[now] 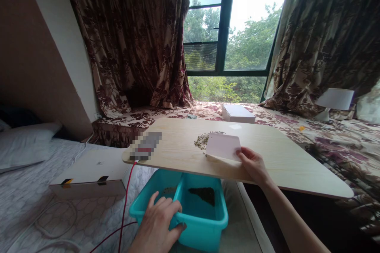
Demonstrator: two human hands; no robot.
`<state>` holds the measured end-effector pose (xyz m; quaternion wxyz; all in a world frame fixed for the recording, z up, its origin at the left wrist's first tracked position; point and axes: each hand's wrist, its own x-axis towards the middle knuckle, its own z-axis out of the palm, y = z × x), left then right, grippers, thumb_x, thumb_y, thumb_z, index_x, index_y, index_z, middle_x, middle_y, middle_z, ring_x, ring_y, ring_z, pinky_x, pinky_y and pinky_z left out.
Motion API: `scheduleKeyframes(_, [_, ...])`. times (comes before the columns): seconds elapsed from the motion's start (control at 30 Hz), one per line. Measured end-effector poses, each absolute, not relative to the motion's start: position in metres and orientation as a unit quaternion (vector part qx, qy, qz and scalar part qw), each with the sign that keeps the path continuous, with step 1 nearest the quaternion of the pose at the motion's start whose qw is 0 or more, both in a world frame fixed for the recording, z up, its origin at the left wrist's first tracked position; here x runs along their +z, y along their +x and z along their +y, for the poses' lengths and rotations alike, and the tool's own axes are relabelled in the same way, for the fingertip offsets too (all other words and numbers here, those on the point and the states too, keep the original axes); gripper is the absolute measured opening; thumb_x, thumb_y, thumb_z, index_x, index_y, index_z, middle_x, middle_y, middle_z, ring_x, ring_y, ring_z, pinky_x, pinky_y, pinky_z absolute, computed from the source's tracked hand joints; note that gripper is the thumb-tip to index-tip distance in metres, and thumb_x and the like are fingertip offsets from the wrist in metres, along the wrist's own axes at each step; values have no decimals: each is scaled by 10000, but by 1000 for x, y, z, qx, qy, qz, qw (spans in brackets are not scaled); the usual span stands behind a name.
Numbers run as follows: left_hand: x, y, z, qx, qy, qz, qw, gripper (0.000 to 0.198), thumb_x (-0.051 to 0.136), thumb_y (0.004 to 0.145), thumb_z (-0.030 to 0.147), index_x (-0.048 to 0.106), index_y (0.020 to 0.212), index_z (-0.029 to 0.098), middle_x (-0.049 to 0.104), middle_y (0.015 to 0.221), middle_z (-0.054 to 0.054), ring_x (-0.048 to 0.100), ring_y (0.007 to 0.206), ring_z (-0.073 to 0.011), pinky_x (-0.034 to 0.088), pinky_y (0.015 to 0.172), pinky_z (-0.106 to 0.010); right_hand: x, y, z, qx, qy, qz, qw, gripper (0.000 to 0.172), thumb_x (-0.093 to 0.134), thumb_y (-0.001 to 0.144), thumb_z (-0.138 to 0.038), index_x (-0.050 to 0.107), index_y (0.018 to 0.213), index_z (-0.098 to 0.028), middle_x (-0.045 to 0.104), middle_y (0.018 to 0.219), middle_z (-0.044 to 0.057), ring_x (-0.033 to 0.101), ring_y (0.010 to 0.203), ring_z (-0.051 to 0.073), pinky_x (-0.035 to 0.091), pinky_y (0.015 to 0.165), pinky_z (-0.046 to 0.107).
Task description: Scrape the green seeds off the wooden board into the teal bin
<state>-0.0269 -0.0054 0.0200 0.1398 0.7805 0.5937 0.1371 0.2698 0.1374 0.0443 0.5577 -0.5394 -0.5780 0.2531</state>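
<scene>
In my right hand (252,163) is a thin white rectangular card (223,146), pinched at its right edge and tilted just above the table. A scatter of small greenish-brown grains (201,141) lies on the light wooden table (285,154), partly behind the card. My left hand (162,219) grips the near rim and divider of a turquoise two-compartment bin (204,218), below the table's front edge. Dark grains (204,194) form a patch in the bin's right compartment. A smaller pale patch shows in the left one, partly hidden by my fingers.
A blurred-out device (145,146) with a red cable (126,201) sits at the table's left end. A white box (92,170) rests on the bed at left. Behind the table are another white box (238,113) and a lamp (335,99).
</scene>
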Motion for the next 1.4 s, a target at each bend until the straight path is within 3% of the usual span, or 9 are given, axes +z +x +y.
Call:
scheduleKeyframes(0.13, [25,-31,-6,136,777,598,141,87,606,776,192,556,829,240,608,845,30,569,900,-191,155,1058,-508,47,268,135,301,-520,-586,544,215,641,675,-357,738,768,-189,753,818,52,665,786,220,506,753,323])
scheduleKeyframes(0.27, [27,-34,-7,138,772,605,138,67,601,793,210,545,812,240,609,839,31,571,894,-198,166,1051,-522,49,268,133,366,-488,-593,525,233,702,632,-384,751,750,-190,755,794,56,665,747,215,517,706,308])
scheduleKeyframes(0.4, [27,-34,-5,133,773,604,139,78,606,785,197,547,815,238,607,835,32,572,888,-195,169,1050,-524,46,270,136,340,-490,-573,562,295,711,631,-437,760,780,-186,748,757,51,645,668,186,511,628,288])
scheduleKeyframes(0.53, [29,-30,-6,130,779,597,140,87,610,783,183,558,831,234,597,833,31,571,892,-186,155,1057,-523,42,270,140,320,-491,-563,583,312,709,636,-453,760,793,-189,749,757,51,651,678,189,519,642,299])
scheduleKeyframes(0.77, [32,-27,-7,112,788,589,140,92,604,784,181,562,846,235,584,831,29,568,900,-184,146,1065,-522,40,267,142,326,-493,-580,560,329,717,639,-475,767,792,-188,764,835,71,685,760,218,532,729,327])
scheduleKeyframes(1.1, [28,-29,-6,123,786,588,145,74,609,789,198,565,836,237,583,826,32,567,894,-182,137,1066,-529,45,270,135,398,-473,-603,504,251,744,613,-391,774,765,-193,760,788,47,657,708,184,515,687,284])
scheduleKeyframes(1.27, [27,-28,-6,123,788,588,133,88,620,780,192,575,838,240,590,826,30,566,898,-187,143,1068,-529,46,271,136,335,-506,-533,591,274,728,617,-395,766,789,-184,741,724,38,602,597,148,493,593,271])
scheduleKeyframes(1.4, [25,-23,-8,129,798,577,115,102,638,759,183,568,805,240,591,803,39,565,869,-188,162,1069,-532,46,270,137,307,-525,-499,618,313,715,622,-412,764,824,-177,750,756,54,641,655,179,508,610,290])
